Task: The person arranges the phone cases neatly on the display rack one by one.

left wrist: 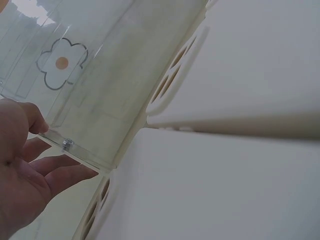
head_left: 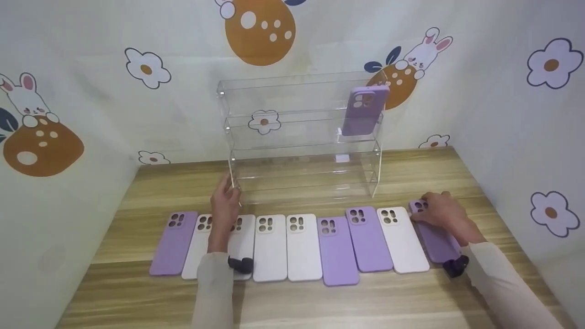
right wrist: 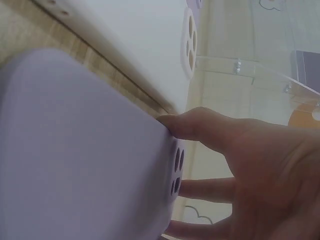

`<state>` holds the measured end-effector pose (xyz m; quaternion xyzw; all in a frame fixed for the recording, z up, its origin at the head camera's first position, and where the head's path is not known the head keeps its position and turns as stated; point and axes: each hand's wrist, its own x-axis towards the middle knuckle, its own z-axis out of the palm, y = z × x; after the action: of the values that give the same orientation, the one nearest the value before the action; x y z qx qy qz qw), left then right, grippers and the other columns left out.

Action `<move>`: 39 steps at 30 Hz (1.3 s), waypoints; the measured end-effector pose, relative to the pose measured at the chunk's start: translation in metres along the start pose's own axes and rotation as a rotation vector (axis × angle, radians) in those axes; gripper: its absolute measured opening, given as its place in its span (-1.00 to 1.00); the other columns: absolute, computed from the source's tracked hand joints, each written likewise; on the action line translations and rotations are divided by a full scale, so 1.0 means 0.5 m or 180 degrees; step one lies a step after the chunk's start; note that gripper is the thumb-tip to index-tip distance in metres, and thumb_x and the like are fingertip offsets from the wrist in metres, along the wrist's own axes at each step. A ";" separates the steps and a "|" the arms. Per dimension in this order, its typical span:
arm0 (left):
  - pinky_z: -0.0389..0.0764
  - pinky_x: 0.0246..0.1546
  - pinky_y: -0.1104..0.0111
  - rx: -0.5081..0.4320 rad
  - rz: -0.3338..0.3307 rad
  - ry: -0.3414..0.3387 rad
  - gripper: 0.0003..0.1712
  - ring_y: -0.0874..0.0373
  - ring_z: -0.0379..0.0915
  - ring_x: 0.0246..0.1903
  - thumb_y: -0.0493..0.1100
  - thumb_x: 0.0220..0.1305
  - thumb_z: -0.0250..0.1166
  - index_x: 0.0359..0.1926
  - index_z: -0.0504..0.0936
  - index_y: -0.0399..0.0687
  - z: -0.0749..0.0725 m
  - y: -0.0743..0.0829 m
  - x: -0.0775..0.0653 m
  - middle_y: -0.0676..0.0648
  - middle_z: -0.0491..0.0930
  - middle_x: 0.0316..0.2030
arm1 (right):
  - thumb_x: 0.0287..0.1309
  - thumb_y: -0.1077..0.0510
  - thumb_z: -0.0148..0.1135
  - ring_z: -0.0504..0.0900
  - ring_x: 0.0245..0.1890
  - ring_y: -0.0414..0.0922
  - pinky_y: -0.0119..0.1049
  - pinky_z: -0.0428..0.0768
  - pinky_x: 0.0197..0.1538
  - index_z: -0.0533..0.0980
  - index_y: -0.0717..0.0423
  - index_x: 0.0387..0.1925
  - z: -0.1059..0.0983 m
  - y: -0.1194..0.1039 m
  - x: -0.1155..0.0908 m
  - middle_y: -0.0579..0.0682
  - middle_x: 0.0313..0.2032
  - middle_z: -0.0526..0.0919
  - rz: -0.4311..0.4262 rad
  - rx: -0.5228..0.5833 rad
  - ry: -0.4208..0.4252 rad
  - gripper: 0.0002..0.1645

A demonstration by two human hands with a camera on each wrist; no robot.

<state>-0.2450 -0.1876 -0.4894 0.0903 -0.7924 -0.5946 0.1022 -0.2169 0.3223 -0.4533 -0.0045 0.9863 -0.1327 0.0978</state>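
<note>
A clear acrylic display rack (head_left: pixel 301 183) with several tiers stands at the back of the table. My left hand (head_left: pixel 225 201) grips its lower left side panel, thumb on one face and fingers on the other (left wrist: pixel 25 175). At the right end of a row of phone cases, my right hand (head_left: pixel 445 214) holds a purple phone case (head_left: pixel 434 240) by its camera end. The right wrist view shows the thumb at one edge of that purple case (right wrist: pixel 90 150) and fingers at the top and far edge. Another purple phone case (head_left: pixel 365 112) leans upright on the rack's upper right.
Left of the held case lie a white case (head_left: pixel 404 242), two purple cases (head_left: pixel 372 246) (head_left: pixel 340 260), several white cases (head_left: pixel 304 256) and a purple case (head_left: pixel 171 251) at the far left. Patterned cloth (head_left: pixel 183 114) hangs behind and beside the wooden table (head_left: pixel 283 306).
</note>
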 end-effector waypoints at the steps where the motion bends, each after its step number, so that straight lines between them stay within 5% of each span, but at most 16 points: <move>1: 0.75 -0.14 0.18 0.0000 -0.0006 -0.0009 -0.37 -0.13 0.43 0.33 -0.24 0.48 0.05 0.51 0.24 0.14 0.000 0.000 0.000 -0.13 0.28 0.48 | -0.02 -0.15 0.42 0.47 -0.25 0.18 -0.14 0.50 -0.35 0.39 0.49 0.20 -0.002 -0.001 -0.001 0.45 -0.15 0.47 0.0042 0.0019 -0.0002 -0.05; 6: 0.71 0.05 0.09 0.0033 -0.0005 -0.0016 -0.36 -0.16 0.37 0.37 -0.22 0.49 0.05 0.53 0.21 0.08 -0.001 0.002 -0.002 -0.18 0.27 0.48 | 0.00 -0.21 0.41 0.47 -0.26 0.25 -0.11 0.53 -0.37 0.31 0.48 0.29 -0.025 -0.015 -0.006 0.55 -0.05 0.35 0.0191 0.0123 0.0049 0.06; 20: 0.74 -0.25 0.29 0.0022 -0.0008 -0.0047 -0.38 -0.09 0.41 0.35 -0.21 0.50 0.04 0.52 0.23 0.12 -0.001 0.005 -0.001 -0.11 0.23 0.51 | -0.03 0.01 0.32 0.30 0.10 0.43 0.33 0.58 -0.11 0.29 0.30 0.37 -0.089 -0.112 -0.014 0.57 0.28 0.17 -0.0004 0.0487 0.0741 -0.06; 29: 0.73 -0.29 0.33 -0.0071 0.0037 -0.0023 -0.38 -0.12 0.45 0.32 -0.25 0.48 0.04 0.51 0.25 0.04 -0.003 0.000 -0.001 -0.16 0.26 0.49 | -0.05 0.06 0.37 0.30 0.16 0.38 0.35 0.56 -0.05 0.33 0.23 0.37 -0.112 -0.186 -0.019 0.47 0.30 0.20 -0.0250 0.0638 0.1226 -0.09; 39: 0.73 -0.01 0.13 0.0018 0.0058 -0.0022 -0.39 -0.14 0.40 0.36 -0.25 0.47 0.02 0.51 0.25 0.05 0.000 0.004 0.000 -0.17 0.27 0.49 | -0.03 0.06 0.38 0.35 0.16 0.27 0.27 0.62 -0.01 0.35 0.14 0.38 -0.128 -0.271 -0.020 0.37 0.34 0.22 -0.0549 0.0886 0.1677 -0.11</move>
<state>-0.2450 -0.1872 -0.4874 0.0813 -0.7952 -0.5917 0.1046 -0.2217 0.2084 -0.3552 -0.0401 0.9460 -0.2710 -0.1731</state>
